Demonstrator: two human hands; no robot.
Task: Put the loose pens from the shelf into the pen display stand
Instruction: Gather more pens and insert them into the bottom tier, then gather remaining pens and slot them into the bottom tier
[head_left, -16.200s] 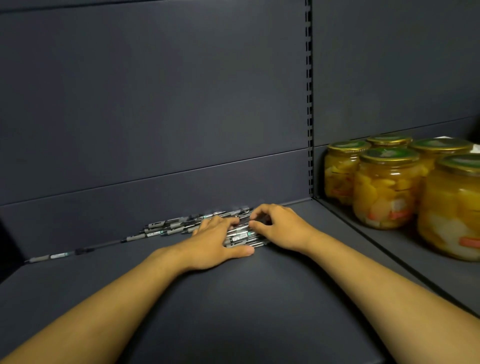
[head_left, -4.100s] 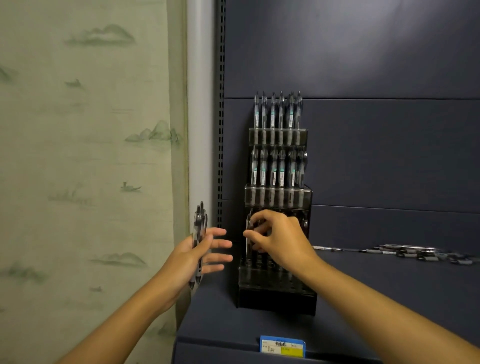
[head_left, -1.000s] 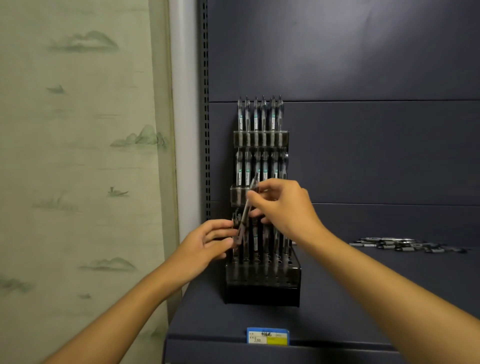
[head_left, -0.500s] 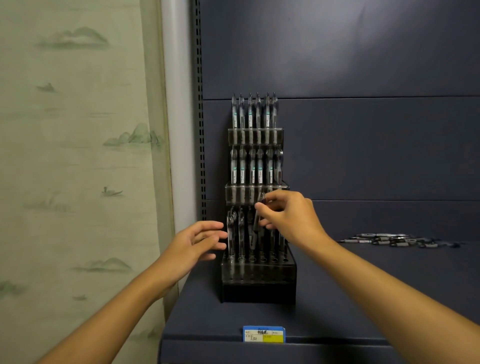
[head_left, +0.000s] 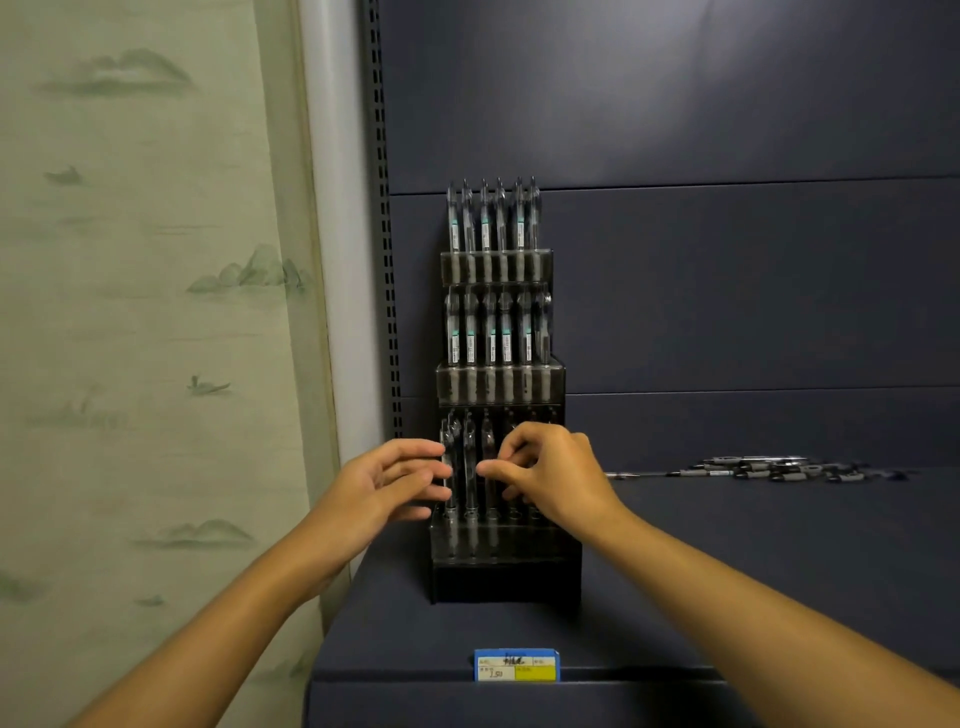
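The black tiered pen display stand (head_left: 501, 571) sits at the left end of the dark shelf. Its top two tiers are full of upright pens. Several pens stand in the left slots of the bottom tier. My right hand (head_left: 553, 475) is in front of the bottom tier, and its thumb and curled fingers pinch an upright pen (head_left: 487, 436) standing in a slot there. My left hand (head_left: 387, 483) holds nothing, its straight fingers reaching to the leftmost pens of that tier. A pile of loose pens (head_left: 779, 469) lies along the shelf's back wall to the right.
A blue and yellow price tag (head_left: 517, 665) is fixed to the shelf's front edge below the stand. A pale patterned wall (head_left: 156, 364) and a slotted shelf upright (head_left: 384, 208) border the stand on the left. Bare shelf surface (head_left: 753, 561) lies between the stand and the loose pens.
My right hand took a pen from my left hand, carried it down and set it upright in the bottom tier. My left hand, now empty, moved up against the tier's left side.
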